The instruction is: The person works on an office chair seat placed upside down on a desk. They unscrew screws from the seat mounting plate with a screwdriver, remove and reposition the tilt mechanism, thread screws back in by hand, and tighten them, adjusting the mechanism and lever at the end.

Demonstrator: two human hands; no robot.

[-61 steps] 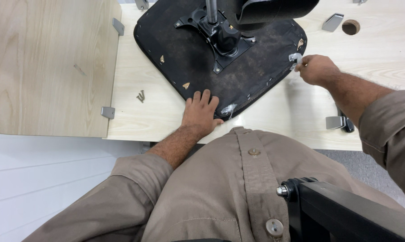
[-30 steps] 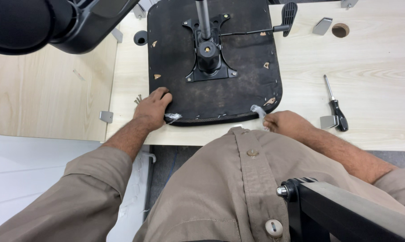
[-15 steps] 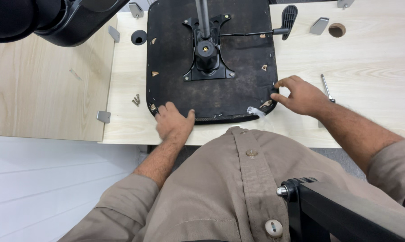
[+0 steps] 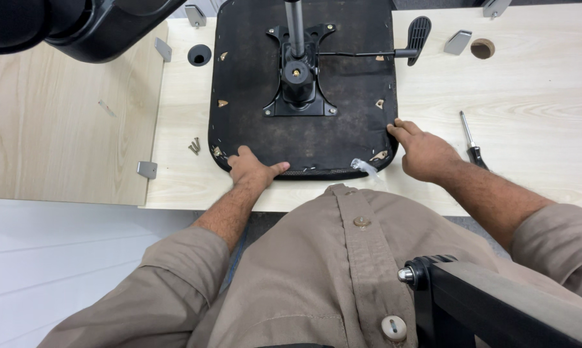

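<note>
An upturned black chair seat (image 4: 342,138) lies on a pale wooden table (image 4: 529,116), its metal tilt mechanism (image 4: 299,77) and gas column pointing up at me. A black lever paddle (image 4: 418,32) sticks out to its right. My left hand (image 4: 251,169) grips the seat's near left edge, thumb along the rim. My right hand (image 4: 423,151) presses against the near right corner, fingers on the edge. A scrap of clear plastic (image 4: 366,167) pokes out from the near rim between my hands.
A screwdriver (image 4: 473,143) lies just right of my right hand. Loose screws (image 4: 194,146) sit left of the seat. Metal brackets (image 4: 147,169) are fixed on the table, which has round holes (image 4: 199,55). A black chair part (image 4: 65,22) lies at top left.
The seat has been turned until it lies square to me. My left hand shifted along the near edge to the left corner; my right hand stays at the right corner.
</note>
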